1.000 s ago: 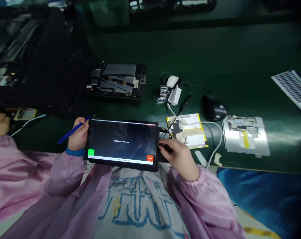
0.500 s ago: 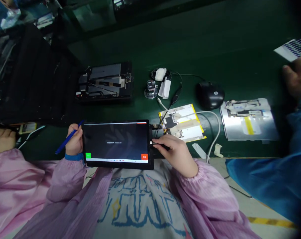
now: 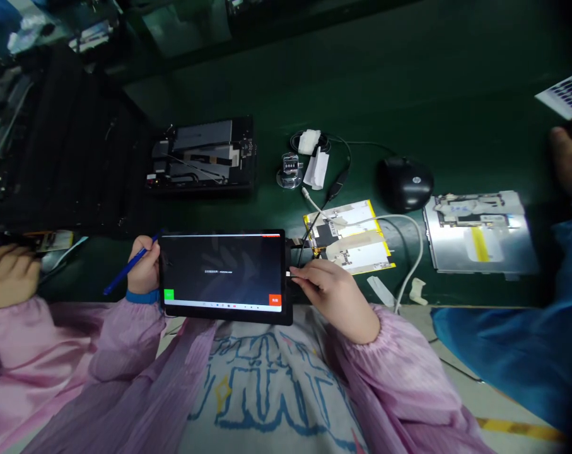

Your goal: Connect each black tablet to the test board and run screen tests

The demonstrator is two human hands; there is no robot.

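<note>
A black tablet (image 3: pixel 224 274) with a dark lit screen, a green button at lower left and a red one at lower right, rests against my lap at the table's front edge. My left hand (image 3: pixel 144 268) grips its left edge and also holds a blue pen (image 3: pixel 125 275) that points down-left. My right hand (image 3: pixel 330 293) is closed at the tablet's right edge, its fingers pinching a cable plug (image 3: pixel 295 272) there. Black and white cables run from that edge up the table.
On the green table lie an opened tablet chassis (image 3: pixel 203 154), a yellow-edged battery part (image 3: pixel 349 236), a black mouse (image 3: pixel 405 183), a silver back cover (image 3: pixel 479 232) and a small tally counter (image 3: pixel 289 170). A person's hand (image 3: pixel 9 274) in a pink sleeve is at left; a blue-sleeved person's hand (image 3: pixel 569 157) at right.
The view shifted slightly. A blue-sleeved person came in at the right edge. My hands keep the same hold on the tablet and the plug.
</note>
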